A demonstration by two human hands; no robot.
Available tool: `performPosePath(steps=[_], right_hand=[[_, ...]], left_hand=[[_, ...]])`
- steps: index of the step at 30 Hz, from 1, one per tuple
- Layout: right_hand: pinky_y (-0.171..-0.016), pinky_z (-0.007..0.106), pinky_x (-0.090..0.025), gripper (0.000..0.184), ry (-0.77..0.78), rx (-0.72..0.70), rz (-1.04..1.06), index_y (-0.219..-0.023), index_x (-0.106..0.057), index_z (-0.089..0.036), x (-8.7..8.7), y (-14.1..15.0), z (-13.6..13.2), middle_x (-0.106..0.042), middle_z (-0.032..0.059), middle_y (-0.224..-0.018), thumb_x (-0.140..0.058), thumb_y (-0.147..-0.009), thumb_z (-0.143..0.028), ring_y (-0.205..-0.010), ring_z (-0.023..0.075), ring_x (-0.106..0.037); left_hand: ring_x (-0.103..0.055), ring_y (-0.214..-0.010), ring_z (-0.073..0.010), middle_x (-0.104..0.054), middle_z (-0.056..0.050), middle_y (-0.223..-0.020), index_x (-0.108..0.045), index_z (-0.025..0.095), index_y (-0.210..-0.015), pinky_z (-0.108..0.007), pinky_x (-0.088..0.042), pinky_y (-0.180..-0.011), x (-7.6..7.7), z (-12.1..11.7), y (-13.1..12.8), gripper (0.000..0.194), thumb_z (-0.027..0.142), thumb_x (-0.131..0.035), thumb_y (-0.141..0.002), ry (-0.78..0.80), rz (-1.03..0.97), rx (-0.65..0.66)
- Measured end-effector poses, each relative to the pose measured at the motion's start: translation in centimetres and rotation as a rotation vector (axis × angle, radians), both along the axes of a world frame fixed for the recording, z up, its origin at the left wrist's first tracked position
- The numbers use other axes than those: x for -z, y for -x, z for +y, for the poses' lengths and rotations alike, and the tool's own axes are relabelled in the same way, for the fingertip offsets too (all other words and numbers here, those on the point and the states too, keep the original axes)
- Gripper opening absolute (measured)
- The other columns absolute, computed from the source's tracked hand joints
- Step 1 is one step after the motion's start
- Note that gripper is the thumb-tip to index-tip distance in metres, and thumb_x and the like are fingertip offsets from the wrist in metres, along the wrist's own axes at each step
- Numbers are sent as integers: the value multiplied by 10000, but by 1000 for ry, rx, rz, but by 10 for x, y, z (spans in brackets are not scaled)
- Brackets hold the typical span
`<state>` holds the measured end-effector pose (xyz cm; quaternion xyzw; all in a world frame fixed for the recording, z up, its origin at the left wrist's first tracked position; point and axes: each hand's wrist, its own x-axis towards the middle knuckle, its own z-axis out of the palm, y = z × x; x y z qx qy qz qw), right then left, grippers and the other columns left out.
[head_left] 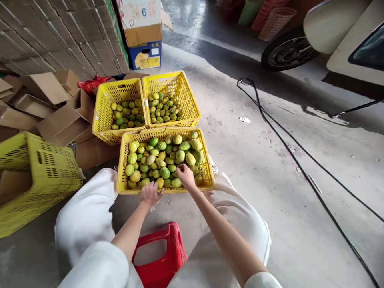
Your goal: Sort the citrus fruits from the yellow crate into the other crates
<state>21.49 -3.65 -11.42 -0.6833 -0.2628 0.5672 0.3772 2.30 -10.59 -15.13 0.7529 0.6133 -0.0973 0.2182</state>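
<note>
Between my knees is a yellow plastic crate holding many green and yellow lemon-like fruits. My left hand is at its near rim, with the fingers curled over the edge beside the closest fruits. Over the right half of the same crate, my right hand has its fingers curled in just above the fruits. Whatever may be inside those fingers is hidden from this angle. Larger, paler fruits lie just beyond that hand.
Behind stand two more yellow crates with similar fruit. A tilted yellow crate and open cardboard boxes are at left. A red stool is below me. Black cables cross the floor near a vehicle wheel.
</note>
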Motion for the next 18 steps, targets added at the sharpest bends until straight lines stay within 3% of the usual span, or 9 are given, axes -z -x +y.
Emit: performPosePath(steps=[2, 5, 8, 13, 18], right_hand=[[-755, 261, -447, 268, 6, -173, -233, -646, -501, -227, 17, 11, -21, -593, 19, -682, -719, -760, -122, -867, 220, -643], [-824, 274, -431, 172, -26, -389, -515, -733, -555, -211, 33, 20, -42, -694, 100, -899, -648, -878, -216, -1026, 256, -653], [-850, 295, -419, 167, -72, -567, -710, -885, -640, -184, 38, 21, -46, -724, 166, -1074, -542, -977, -285, -1087, 282, -648], [-759, 298, -387, 292, -64, -763, -915, -1009, -705, -153, 40, 19, -42, -755, 182, -1102, -476, -1032, -331, -1046, 283, -680], [-662, 288, -348, 339, 12, -870, -1032, -987, -752, -163, 42, 20, -42, -799, 154, -1018, -459, -1052, -321, -893, 251, -726]], left_hand=[[-698, -1081, -343, -742, -204, -1094, -734, 159, -1063, -417, -519, -886, 4, 4, -1, 416, 440, -429, -1031, -21, 3, -19], [-685, -1118, -343, -745, -190, -1117, -733, 172, -1058, -424, -494, -937, 6, 6, 0, 408, 443, -429, -1031, -31, -10, -16], [-681, -1120, -348, -746, -188, -1120, -735, 171, -1056, -427, -481, -942, 5, 5, 1, 405, 437, -431, -1028, -16, -19, -6], [-664, -1136, -369, -735, -207, -1136, -735, 153, -1070, -449, -464, -957, 2, 7, 1, 428, 443, -423, -1027, 23, -40, 1], [-651, -1172, -365, -730, -200, -1169, -730, 164, -1092, -450, -461, -996, -1, 10, -4, 427, 479, -450, -1019, 71, -69, -23]])
